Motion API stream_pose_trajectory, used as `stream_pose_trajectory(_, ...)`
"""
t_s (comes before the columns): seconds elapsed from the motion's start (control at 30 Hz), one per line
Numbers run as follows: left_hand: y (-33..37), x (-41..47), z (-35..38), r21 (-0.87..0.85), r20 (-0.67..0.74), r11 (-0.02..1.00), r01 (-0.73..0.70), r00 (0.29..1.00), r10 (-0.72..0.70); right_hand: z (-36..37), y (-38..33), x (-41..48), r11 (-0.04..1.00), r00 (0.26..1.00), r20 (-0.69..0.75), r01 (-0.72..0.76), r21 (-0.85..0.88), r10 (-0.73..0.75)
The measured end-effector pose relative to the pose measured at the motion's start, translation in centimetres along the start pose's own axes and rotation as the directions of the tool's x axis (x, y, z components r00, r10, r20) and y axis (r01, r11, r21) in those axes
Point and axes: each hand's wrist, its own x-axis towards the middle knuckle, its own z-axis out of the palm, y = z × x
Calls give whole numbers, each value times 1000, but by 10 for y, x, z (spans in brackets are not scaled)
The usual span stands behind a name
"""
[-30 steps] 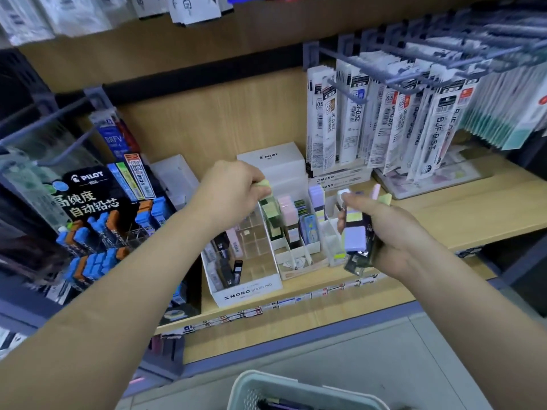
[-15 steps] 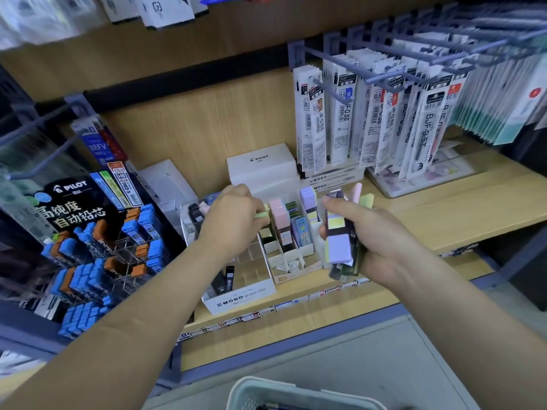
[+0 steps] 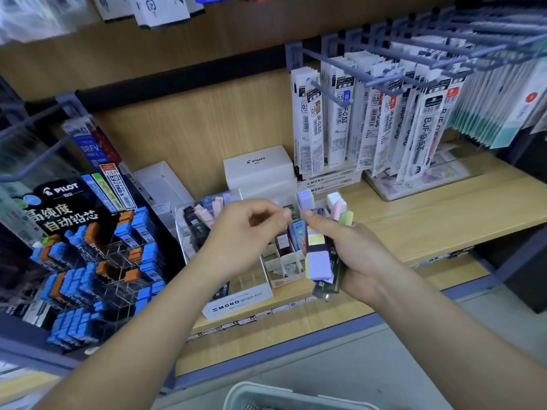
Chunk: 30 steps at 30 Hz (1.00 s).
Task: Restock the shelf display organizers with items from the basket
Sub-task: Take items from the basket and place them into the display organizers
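Basket (image 3: 296,399): only its rim shows, nearest the camera, in front of and below the MONO organizer (image 3: 236,301). Contents unreadable.

Change: half a second ago the left hand (image 3: 245,232) was low over the MONO organizer's compartments with a pale green piece at its fingertips. It is now raised above the organizer's right edge, with no green piece in sight. Thumb and forefinger are curled close together and pointing at the bundle. They are blurred, so I cannot tell whether anything is pinched.

Judgement: one piece is probably shelved and the next pick is starting. Much stock remains.

Right hand (image 3: 358,255): just right of the MONO organizer, fingers wrapped round the bundle of slim cases (image 3: 318,261), thumb on top.

Bundle: stands tilted, with lilac and yellow-green faces forward, dark translucent cases beneath, and pink, white and green ends fanned at the top.

Behind the hands, a cardboard divider tray (image 3: 284,267) adjoins the MONO organizer's right side, part-filled. Farther back sits a white Pilot box (image 3: 260,170), with hanging refill packs (image 3: 370,122) up and right of it.
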Motion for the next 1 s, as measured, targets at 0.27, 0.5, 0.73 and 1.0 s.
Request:
stream_pose_trajectory(0.27, 9, -34, 5, 339, 194, 905, -256, 961, 199, 4, 7, 7, 996, 998, -57, -35, 78, 40)
stream_pose_trajectory(0.5, 17, -34, -11, -294, 75, 935, 199, 980, -185, 2, 5, 10, 981, 997, -69, -13, 195, 27)
stream_pose_trajectory(0.73, 13, -25, -10, -280, -168, 934, 223, 946, -277, 3, 6, 9, 983, 997, -59, -42, 178, 53)
stream_pose_trajectory(1.0, 3, -4, -52, 19, -279, 988, 153, 950, -141, -24, -22, 12, 981, 986, -168, 29, 193, 4)
